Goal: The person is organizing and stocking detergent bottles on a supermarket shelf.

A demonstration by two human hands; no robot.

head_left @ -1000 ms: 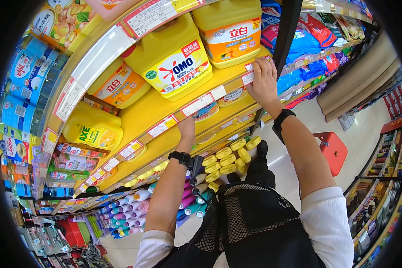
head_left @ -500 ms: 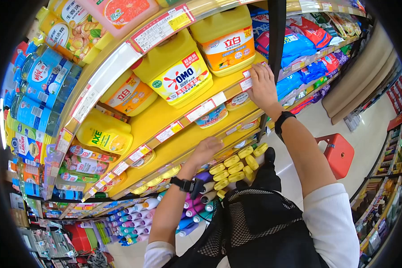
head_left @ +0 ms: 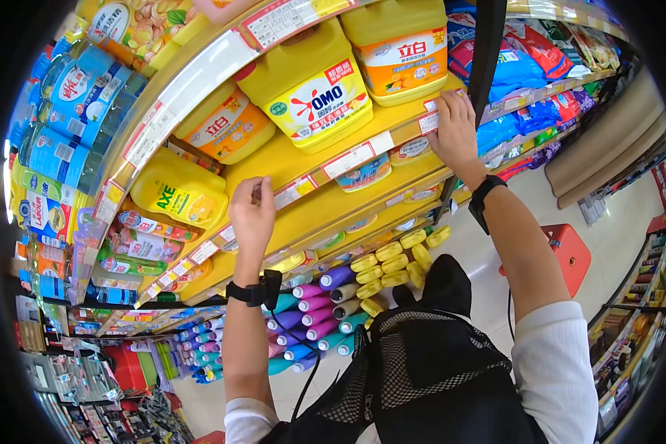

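Note:
My right hand (head_left: pixel 457 129) rests on the front edge of the yellow shelf (head_left: pixel 296 166), by the price rail, its fingers laid over the edge and thumb apart. Behind it stands a yellow jug with an orange label (head_left: pixel 407 59). My left hand (head_left: pixel 251 216) is raised in front of the shelf edge, its fingers loosely bent and nothing visible in them. Left of it lies a tilted yellow AXE bottle (head_left: pixel 177 194). A yellow OMO jug (head_left: pixel 311 92) stands between my two hands, and another orange-labelled jug (head_left: pixel 226 126) is behind my left hand.
Blue bottles (head_left: pixel 74 96) fill the shelf at the left. A dark upright post (head_left: pixel 488 55) stands beside my right hand, with bagged goods (head_left: pixel 514 70) beyond it. Below are yellow-capped bottles (head_left: pixel 381 270) and coloured bottles (head_left: pixel 318 314). A red stool (head_left: pixel 570 259) stands on the floor.
My left hand has moved left and up, from low by the lower shelf to beside the shelf edge. My right hand stays on the edge; the view has shifted slightly.

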